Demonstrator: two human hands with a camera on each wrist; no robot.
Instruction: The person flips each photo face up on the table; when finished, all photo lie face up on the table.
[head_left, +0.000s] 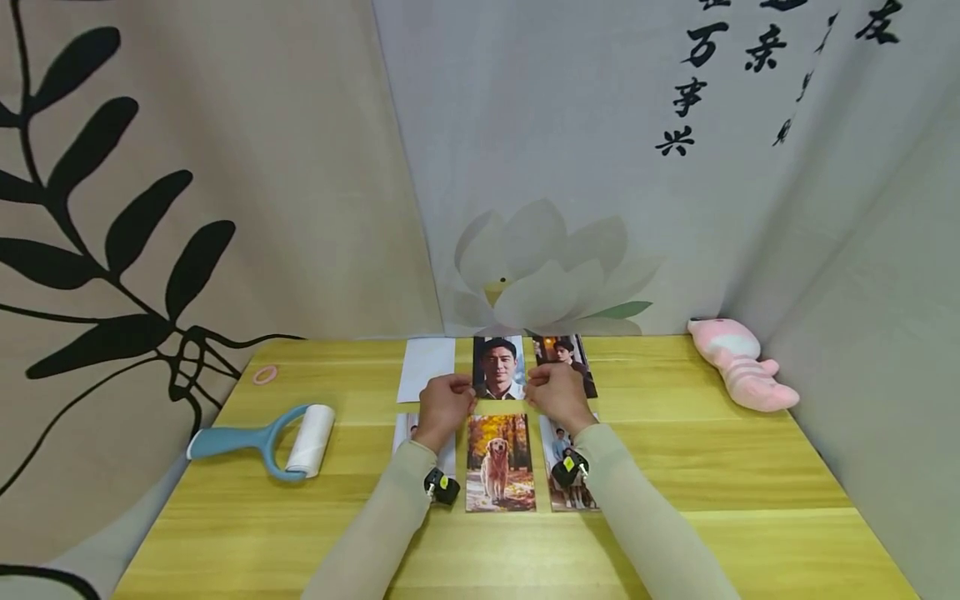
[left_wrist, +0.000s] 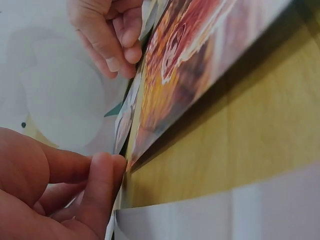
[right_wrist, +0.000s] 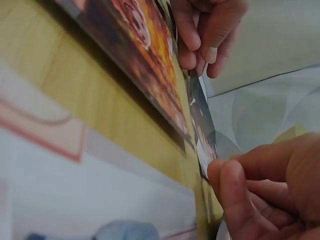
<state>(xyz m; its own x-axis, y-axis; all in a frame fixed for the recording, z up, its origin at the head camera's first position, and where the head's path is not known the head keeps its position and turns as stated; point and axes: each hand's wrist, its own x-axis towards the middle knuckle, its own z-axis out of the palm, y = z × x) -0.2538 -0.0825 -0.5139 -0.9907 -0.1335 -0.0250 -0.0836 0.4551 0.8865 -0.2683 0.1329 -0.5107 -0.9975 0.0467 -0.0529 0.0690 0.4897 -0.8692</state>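
Observation:
A portrait photo (head_left: 500, 367) lies in the middle of the back row, at the table's far edge. My left hand (head_left: 445, 408) pinches its left near corner between thumb and finger. At the opposite corner my right hand (head_left: 561, 396) pinches the same photo, as the right wrist view shows up close. In front lies a photo of a dog (head_left: 498, 462). Left of the portrait is a blank white card (head_left: 426, 367); to its right, another photo (head_left: 581, 358) is partly covered by my right hand. Two more photos lie partly hidden under my wrists.
A blue-handled lint roller (head_left: 247, 440) with a white roll lies at the left, with a small pink ring (head_left: 265, 375) behind it. At the back right rests a pink plush toy (head_left: 738, 362). A printed curtain (head_left: 337, 167) hangs along the table's far edge.

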